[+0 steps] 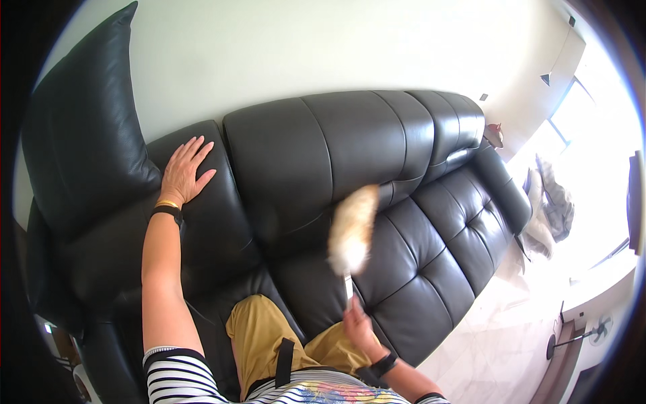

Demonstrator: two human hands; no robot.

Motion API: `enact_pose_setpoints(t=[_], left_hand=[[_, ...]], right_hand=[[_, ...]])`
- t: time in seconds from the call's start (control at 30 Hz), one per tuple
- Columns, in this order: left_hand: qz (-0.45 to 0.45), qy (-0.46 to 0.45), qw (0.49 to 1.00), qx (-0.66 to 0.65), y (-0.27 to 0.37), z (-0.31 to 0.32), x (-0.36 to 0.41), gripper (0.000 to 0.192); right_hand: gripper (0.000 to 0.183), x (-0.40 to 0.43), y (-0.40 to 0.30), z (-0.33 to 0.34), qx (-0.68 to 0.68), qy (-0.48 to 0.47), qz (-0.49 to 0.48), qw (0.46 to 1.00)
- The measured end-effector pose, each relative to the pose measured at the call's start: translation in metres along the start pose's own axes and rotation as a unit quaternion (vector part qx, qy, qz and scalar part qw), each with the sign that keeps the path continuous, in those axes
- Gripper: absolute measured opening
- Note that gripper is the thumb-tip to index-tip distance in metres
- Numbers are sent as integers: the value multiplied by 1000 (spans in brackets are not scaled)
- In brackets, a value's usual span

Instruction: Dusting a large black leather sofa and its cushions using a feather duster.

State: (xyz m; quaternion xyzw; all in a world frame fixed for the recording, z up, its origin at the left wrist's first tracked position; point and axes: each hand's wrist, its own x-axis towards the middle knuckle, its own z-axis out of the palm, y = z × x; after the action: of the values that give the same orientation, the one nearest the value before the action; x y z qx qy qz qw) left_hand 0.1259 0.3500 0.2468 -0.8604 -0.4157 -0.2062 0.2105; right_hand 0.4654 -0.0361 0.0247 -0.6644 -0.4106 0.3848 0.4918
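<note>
My left hand (185, 172) rests with fingers spread on the top of a black leather sofa's backrest (202, 151), beside a black leather cushion (96, 136) that leans upright at the left. Closed around the handle of a fluffy duster (353, 232) is my right hand (359, 325). The duster's cream and tan head is blurred and points up, in front of the middle seat and backrest (282, 146). Whether it touches the leather cannot be told. My knees are at the front of the sofa seat.
A pale wall (303, 45) rises behind the sofa. Past the right armrest (504, 192) lie or hang grey and beige fabrics (550, 207) near a bright window. At the lower right, a standing fan (600, 331) is beyond the pale tiled floor (484, 343).
</note>
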Motion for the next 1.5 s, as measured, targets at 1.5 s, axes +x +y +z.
enact_pose_setpoints(t=[1.5], left_hand=[[1, -9, 1000, 11, -1, 4, 0, 59]], right_hand=[[50, -89, -9, -57, -61, -143, 269, 951]])
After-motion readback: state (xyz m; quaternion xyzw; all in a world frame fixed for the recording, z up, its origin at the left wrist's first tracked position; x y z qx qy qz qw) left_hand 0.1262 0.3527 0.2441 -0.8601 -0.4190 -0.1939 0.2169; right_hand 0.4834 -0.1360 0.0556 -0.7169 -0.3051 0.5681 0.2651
